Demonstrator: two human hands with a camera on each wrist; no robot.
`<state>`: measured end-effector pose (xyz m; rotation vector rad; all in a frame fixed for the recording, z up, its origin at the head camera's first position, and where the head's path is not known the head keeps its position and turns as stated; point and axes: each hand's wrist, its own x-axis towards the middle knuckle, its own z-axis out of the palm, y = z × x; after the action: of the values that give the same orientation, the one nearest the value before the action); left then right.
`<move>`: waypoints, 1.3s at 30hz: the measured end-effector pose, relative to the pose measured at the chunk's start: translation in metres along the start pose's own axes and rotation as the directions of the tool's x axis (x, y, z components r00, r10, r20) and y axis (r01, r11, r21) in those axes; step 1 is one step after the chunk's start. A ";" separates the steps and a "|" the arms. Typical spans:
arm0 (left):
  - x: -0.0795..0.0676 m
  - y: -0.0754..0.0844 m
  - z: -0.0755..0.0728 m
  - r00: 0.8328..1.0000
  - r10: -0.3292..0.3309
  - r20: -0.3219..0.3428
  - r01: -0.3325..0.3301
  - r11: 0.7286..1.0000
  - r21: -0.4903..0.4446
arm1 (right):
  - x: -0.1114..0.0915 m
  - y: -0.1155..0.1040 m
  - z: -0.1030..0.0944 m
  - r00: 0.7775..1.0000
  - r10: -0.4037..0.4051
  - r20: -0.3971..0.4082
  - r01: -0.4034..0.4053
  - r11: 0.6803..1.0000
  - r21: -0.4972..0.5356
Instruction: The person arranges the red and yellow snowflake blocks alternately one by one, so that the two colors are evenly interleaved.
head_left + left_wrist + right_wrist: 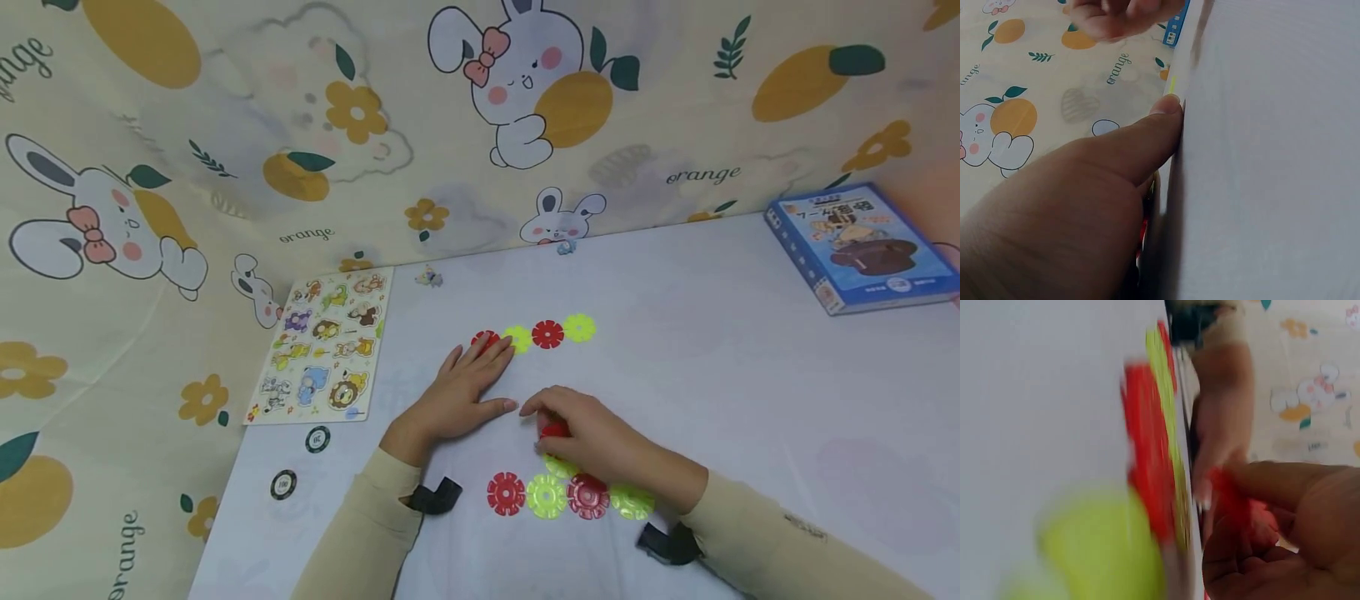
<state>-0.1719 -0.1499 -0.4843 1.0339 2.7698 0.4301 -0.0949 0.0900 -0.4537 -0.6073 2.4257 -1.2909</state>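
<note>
With palm down, my left hand [472, 387] lies spread on the white table, its fingertips on a red notched disc [483, 337] and a yellow-green notched disc [519, 340]. Another red disc [547, 334] and yellow-green disc [579, 327] continue that row to the right. My right hand [592, 429] pinches a red notched disc [555, 430] between thumb and fingers, above the nearer group. That group has a red disc [506, 495], a yellow-green one [546, 497], a larger red one [588, 497] and another yellow-green one [632, 502], partly hidden. In the right wrist view the discs are blurred.
At the left lies an animal picture board [318, 346], with two black-and-white chips [318, 439] nearer me. Two small figures, one grey [429, 277] and one blue [566, 247], stand near the back. A blue box [862, 246] lies back right. Patterned cloth [465, 92] hangs behind.
</note>
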 end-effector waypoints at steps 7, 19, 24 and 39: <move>0.000 -0.001 0.002 1.000 -0.002 -0.009 0.002 1.000 0.012 | -0.001 0.021 -0.036 0.974 0.154 -0.168 -0.136 0.984 0.111; 0.000 -0.002 0.002 1.000 0.013 -0.012 -0.013 1.000 -0.007 | 0.010 0.075 -0.097 0.878 0.298 -0.376 -0.228 0.949 0.220; 0.000 -0.001 0.001 1.000 0.012 -0.004 -0.012 1.000 -0.008 | 0.011 0.084 -0.107 0.869 0.300 -0.394 -0.248 0.952 0.178; -0.001 -0.001 0.001 1.000 0.005 -0.005 -0.005 1.000 0.000 | -0.002 0.075 -0.096 0.970 0.030 -0.243 -0.155 0.844 -0.514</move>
<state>-0.1717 -0.1508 -0.4858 1.0415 2.7721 0.4334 -0.1542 0.1956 -0.4649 -0.4804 2.9870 -0.6616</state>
